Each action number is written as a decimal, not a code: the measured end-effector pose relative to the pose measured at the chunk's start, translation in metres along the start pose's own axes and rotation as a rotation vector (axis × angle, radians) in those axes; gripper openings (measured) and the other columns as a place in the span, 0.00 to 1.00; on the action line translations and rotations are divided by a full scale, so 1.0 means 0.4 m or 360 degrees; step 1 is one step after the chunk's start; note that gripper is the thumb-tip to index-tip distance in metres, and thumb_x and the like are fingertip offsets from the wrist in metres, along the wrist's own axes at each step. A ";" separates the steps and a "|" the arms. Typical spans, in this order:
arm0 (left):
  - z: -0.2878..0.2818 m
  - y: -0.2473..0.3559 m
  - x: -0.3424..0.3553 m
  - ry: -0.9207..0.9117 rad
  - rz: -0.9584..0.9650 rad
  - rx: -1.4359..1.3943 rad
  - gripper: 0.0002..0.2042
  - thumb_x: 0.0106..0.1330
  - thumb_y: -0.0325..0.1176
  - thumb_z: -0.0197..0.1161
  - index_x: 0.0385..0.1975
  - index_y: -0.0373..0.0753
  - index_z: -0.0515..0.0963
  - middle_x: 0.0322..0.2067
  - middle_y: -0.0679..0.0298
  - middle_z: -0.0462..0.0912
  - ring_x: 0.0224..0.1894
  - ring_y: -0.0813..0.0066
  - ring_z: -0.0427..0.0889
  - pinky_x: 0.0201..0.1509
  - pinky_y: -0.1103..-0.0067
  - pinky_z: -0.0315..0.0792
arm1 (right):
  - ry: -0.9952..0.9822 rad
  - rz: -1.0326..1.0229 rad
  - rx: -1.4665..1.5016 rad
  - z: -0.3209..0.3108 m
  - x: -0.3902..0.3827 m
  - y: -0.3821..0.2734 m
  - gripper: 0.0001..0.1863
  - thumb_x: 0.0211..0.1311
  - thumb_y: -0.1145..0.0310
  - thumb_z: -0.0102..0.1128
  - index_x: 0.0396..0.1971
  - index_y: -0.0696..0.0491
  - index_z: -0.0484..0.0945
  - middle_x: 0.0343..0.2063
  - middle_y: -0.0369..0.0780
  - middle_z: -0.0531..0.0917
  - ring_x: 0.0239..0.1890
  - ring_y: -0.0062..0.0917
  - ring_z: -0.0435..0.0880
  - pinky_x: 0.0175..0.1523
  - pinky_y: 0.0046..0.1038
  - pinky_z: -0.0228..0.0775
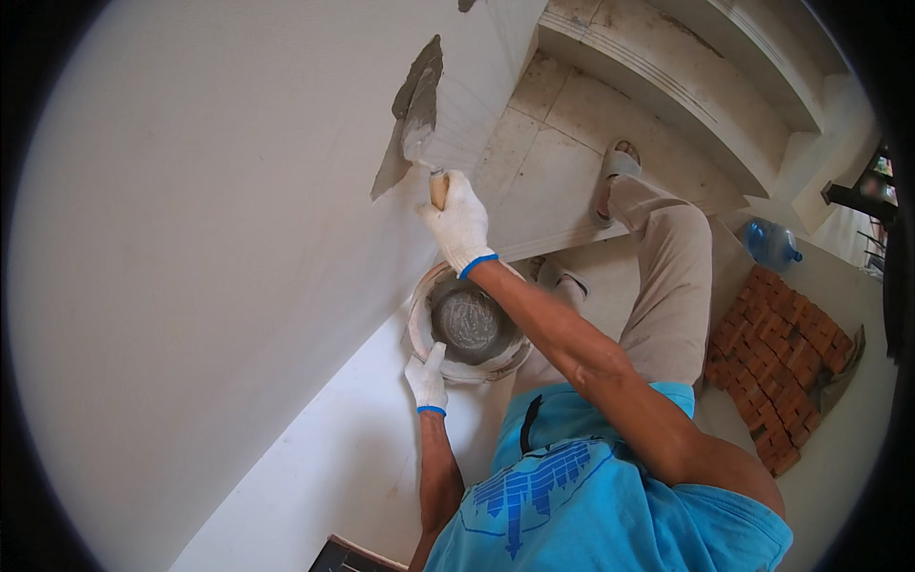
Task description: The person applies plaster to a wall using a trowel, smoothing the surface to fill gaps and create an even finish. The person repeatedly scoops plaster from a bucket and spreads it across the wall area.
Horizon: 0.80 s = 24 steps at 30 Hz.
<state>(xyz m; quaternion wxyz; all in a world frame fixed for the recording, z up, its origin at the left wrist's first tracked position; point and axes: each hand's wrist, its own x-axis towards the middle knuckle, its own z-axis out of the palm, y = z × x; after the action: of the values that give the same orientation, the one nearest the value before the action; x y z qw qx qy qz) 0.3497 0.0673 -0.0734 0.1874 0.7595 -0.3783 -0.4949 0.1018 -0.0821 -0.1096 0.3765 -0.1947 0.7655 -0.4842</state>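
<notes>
My right hand (459, 219), in a white knit glove with a blue cuff, is closed round the wooden handle of a trowel (417, 141). The trowel's blade lies against a patch of grey mortar (427, 76) on the white wall (229, 172). Below it, my left hand (428, 379), gloved the same way, grips the rim of a round bucket (416, 319). Wet grey mortar (469, 319) sits inside the bucket. My left fingers are partly hidden at the rim.
Curved stairs (658, 86) rise at the far right, and my foot in a sandal (621, 160) rests by the lowest step. To the right lie stacked red bricks (782, 362) and a blue plastic water bottle (770, 245). A dark-edged object (348, 558) shows at the lower edge.
</notes>
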 end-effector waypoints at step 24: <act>0.006 0.020 -0.011 -0.0066 -0.0031 -0.0026 0.21 0.66 0.29 0.72 0.52 0.19 0.78 0.45 0.60 0.82 0.45 0.75 0.79 0.52 0.77 0.75 | 0.0003 -0.0329 0.0023 -0.048 0.064 0.053 0.29 0.54 0.62 0.77 0.53 0.54 0.75 0.44 0.51 0.83 0.48 0.52 0.84 0.52 0.43 0.77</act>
<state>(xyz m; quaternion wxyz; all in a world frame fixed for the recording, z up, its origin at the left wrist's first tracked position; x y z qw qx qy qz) 0.3436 0.0658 -0.0667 0.1808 0.7511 -0.3708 -0.5155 0.0721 -0.0782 -0.1336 0.3251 -0.2694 0.7381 -0.5262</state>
